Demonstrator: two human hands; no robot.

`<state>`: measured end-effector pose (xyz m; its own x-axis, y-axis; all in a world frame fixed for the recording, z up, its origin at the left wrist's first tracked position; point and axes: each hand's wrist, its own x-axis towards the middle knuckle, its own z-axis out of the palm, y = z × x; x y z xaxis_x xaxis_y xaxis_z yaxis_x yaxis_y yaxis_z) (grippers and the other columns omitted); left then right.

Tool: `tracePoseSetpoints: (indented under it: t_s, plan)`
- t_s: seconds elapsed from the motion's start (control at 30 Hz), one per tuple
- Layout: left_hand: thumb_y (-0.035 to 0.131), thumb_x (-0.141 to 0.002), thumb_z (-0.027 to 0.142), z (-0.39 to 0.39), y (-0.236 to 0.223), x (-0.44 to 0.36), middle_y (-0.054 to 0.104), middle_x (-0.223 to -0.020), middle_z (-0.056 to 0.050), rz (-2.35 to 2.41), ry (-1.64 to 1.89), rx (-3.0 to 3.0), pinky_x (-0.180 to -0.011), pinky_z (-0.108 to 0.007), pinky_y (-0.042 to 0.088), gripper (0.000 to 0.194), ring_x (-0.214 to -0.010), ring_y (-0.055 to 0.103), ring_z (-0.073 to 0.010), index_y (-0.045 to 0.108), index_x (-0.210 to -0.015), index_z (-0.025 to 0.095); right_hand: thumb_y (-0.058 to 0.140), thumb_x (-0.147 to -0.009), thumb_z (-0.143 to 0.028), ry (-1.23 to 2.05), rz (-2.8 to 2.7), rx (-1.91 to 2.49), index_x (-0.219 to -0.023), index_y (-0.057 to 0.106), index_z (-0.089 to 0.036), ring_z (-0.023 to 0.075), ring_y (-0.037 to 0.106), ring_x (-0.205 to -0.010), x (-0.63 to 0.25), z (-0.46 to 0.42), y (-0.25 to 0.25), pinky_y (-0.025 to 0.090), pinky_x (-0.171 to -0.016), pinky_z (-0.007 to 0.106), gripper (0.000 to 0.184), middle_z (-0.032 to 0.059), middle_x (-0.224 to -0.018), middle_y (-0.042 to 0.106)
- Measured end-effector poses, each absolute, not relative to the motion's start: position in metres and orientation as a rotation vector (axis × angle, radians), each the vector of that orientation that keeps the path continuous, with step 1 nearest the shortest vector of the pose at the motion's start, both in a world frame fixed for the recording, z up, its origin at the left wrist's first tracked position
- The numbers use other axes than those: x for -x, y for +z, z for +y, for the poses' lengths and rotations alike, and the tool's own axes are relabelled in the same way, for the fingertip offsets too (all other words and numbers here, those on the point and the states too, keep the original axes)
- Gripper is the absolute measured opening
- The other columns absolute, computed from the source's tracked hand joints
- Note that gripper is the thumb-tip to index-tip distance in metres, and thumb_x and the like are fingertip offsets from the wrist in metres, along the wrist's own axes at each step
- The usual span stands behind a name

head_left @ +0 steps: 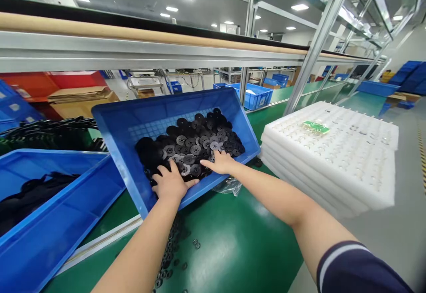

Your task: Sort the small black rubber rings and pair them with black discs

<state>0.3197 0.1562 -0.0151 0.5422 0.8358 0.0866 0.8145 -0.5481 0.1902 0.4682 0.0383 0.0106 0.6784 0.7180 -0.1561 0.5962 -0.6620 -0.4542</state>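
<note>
A blue plastic bin (116, 138) stands tilted towards me, with a heap of black round discs (195, 150) in its lower part. Some discs show lighter grey hubs with holes. My left hand (171, 182) reaches over the front rim, fingers spread on the near left of the heap. On the right side of the heap, my right hand (221, 162) rests with its thumb stretched out and its fingertips among the discs. Whether the right fingers hold a disc is hard to see. Below the bin, small black rings (168, 253) lie scattered on the green table.
Another blue bin (76, 204) with black parts stands at the left. White foam trays (319, 160) are stacked at the right, a green circuit board (315, 127) on top. A clear plastic bag (229, 185) lies under the tilted bin. A metal rail (133, 56) crosses above.
</note>
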Motion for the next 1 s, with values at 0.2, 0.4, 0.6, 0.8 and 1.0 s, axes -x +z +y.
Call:
tracePoseSetpoints:
  t_s: [0.2,0.4,0.6,0.8,1.0]
  plan:
    - [0.07,-0.049,0.073,0.16,-0.01,-0.317,0.015,-0.15,-0.024,1.419,0.149,-2.505,-0.087,-0.062,0.043,0.13,-0.126,0.035,-0.0499,0.003,-0.151,0.028,0.041,-0.063,-0.09,0.337,-0.75,2.608,-0.152,0.01,-0.025,0.0474,0.004,-0.141,-0.495,0.078,0.002,0.022,-0.1,0.069,0.115,0.0186,-0.158,0.005]
    - [0.073,-0.042,0.073,0.183,-0.005,-0.323,0.019,-0.149,-0.022,1.318,-0.069,-2.34,-0.091,-0.055,0.045,0.14,-0.121,0.047,-0.0458,-0.003,-0.15,0.03,0.048,-0.056,-0.091,0.546,-0.859,2.474,-0.15,0.02,-0.02,0.0412,0.03,-0.137,-0.503,0.096,0.002,0.026,-0.108,0.053,0.121,0.0222,-0.151,0.026]
    - [0.076,-0.044,0.069,0.174,-0.004,-0.325,0.025,-0.145,-0.021,1.286,-0.062,-2.276,-0.095,-0.051,0.044,0.136,-0.123,0.047,-0.0447,0.0,-0.15,0.033,0.061,-0.053,-0.083,0.624,-0.839,2.239,-0.145,0.033,-0.024,0.0341,0.047,-0.127,-0.496,0.094,-0.006,0.039,-0.102,0.043,0.113,0.0161,-0.143,0.045]
    - [0.082,-0.043,0.061,0.173,0.002,-0.319,0.028,-0.141,-0.02,1.205,0.018,-2.238,-0.096,-0.046,0.044,0.138,-0.12,0.052,-0.0411,0.0,-0.15,0.032,0.069,-0.055,-0.075,0.769,-0.805,2.042,-0.136,0.044,-0.022,0.0282,0.059,-0.113,-0.466,0.105,-0.003,0.049,-0.092,0.038,0.1,0.0134,-0.13,0.057]
    - [0.084,-0.045,0.053,0.187,0.005,-0.321,0.043,-0.131,-0.018,1.077,0.138,-2.302,-0.093,-0.043,0.047,0.125,-0.114,0.057,-0.0371,0.016,-0.148,0.027,0.076,-0.059,-0.065,0.987,-0.717,1.791,-0.125,0.051,-0.022,0.0222,0.067,-0.092,-0.454,0.121,0.008,0.055,-0.077,0.033,0.082,0.0096,-0.112,0.067]
